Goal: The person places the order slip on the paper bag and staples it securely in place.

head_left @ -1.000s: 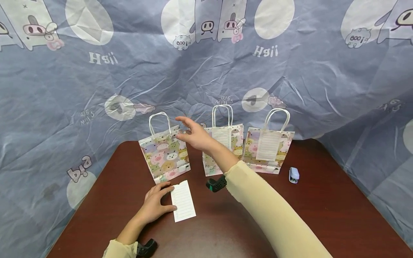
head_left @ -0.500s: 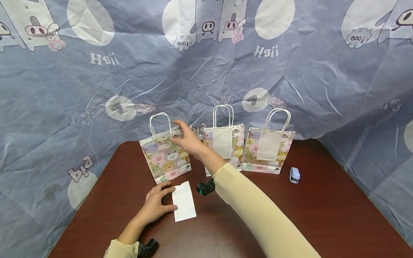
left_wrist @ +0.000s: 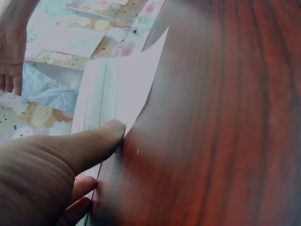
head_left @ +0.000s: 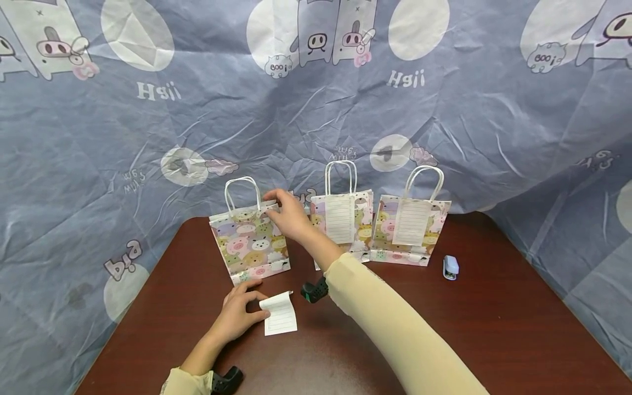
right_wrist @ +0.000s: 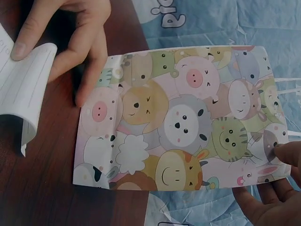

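Note:
The left hand [head_left: 240,311] pinches a white lined slip of paper [head_left: 280,318] at its left edge, thumb on one face. The slip's upper part curls over, also visible beside the left hand [right_wrist: 77,35] in the right wrist view. At the top right corner of the leftmost paper gift bag [head_left: 250,247], printed with cartoon animals, the right hand [head_left: 291,216] grips the rim between thumb and fingers. The right wrist view shows the bag [right_wrist: 183,122] large, with the right hand's thumb [right_wrist: 287,155] on its front. White twisted handles [head_left: 242,192] stand up from it.
Two similar gift bags stand to the right, a middle bag [head_left: 365,219] and a right bag [head_left: 382,227], each with a lined slip on its front. A small pale blue stapler [head_left: 450,267] lies on the dark wooden table [head_left: 498,323]. Printed blue fabric [head_left: 296,120] hangs behind.
The right hand has come left and down onto the leftmost bag's corner. That bag has shifted slightly left. The slip at the left hand, flat before, now bends over at the top.

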### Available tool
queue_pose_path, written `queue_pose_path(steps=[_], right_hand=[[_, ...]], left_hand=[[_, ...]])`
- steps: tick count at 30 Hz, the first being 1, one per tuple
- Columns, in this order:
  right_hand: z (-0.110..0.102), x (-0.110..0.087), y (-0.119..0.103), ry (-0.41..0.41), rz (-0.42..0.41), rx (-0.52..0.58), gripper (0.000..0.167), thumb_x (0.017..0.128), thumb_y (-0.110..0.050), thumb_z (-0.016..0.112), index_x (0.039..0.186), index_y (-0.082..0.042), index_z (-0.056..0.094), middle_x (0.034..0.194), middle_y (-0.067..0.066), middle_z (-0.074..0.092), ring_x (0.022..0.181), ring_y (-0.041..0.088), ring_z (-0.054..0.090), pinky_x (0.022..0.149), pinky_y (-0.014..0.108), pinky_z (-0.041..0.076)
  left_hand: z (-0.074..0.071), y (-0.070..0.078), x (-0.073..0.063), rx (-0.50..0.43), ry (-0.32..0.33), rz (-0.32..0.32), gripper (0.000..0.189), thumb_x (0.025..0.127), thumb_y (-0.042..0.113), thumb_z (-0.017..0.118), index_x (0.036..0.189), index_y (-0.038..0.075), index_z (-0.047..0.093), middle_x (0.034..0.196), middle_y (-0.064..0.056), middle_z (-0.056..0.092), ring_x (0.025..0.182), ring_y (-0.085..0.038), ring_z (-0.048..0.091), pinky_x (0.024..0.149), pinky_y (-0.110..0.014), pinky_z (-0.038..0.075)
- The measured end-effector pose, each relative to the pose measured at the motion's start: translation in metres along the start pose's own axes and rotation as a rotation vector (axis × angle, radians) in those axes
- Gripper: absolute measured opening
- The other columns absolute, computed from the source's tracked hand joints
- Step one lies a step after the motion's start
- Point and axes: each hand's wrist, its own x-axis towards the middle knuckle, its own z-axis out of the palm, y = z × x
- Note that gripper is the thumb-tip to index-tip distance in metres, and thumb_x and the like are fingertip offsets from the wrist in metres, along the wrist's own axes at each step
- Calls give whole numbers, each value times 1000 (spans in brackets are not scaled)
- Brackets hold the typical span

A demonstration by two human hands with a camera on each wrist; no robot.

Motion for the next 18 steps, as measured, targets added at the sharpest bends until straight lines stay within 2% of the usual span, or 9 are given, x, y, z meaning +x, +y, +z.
queue_pose_path(steps=[5, 7, 11, 15, 18], right_hand=[[1, 0, 4, 36, -21, -35, 26, 98, -16, 64, 124, -14, 64, 127, 7, 63, 120, 25, 58, 101, 42, 48], [1, -1, 5, 53, -23, -37, 24, 97, -16, 64, 121, -15, 66, 126, 6, 65, 118, 24, 60, 100, 42, 49], [1, -4, 5, 73, -23, -14, 19, 97, -16, 65, 115, -17, 68, 122, 5, 67, 116, 23, 62, 95, 40, 49], [-1, -8, 4, 89, -38, 28, 14, 97, -18, 65, 111, -18, 69, 115, 4, 69, 106, 20, 63, 81, 33, 48], [-2, -10, 3, 106, -76, 69, 13, 96, -17, 66, 109, -16, 70, 108, 5, 70, 94, 18, 63, 70, 26, 44]], left_hand=[[1, 0, 0, -22, 48, 24, 18, 78, 17, 85, 86, 29, 74, 136, -12, 61, 129, -39, 50, 103, -67, 30], [2, -1, 0, -37, 77, 45, 18, 78, 15, 84, 85, 28, 74, 130, -10, 65, 125, -36, 54, 102, -63, 33], [1, -1, 0, -113, 115, 70, 16, 79, 12, 83, 88, 24, 75, 114, -1, 73, 112, -25, 63, 99, -46, 44], [1, 0, 0, -194, 117, 48, 17, 83, 12, 80, 94, 24, 76, 101, 8, 74, 97, -6, 65, 88, -29, 52], [0, 2, -1, -244, 132, 64, 16, 85, 11, 78, 97, 21, 76, 94, 5, 75, 87, 1, 62, 81, -24, 52]])
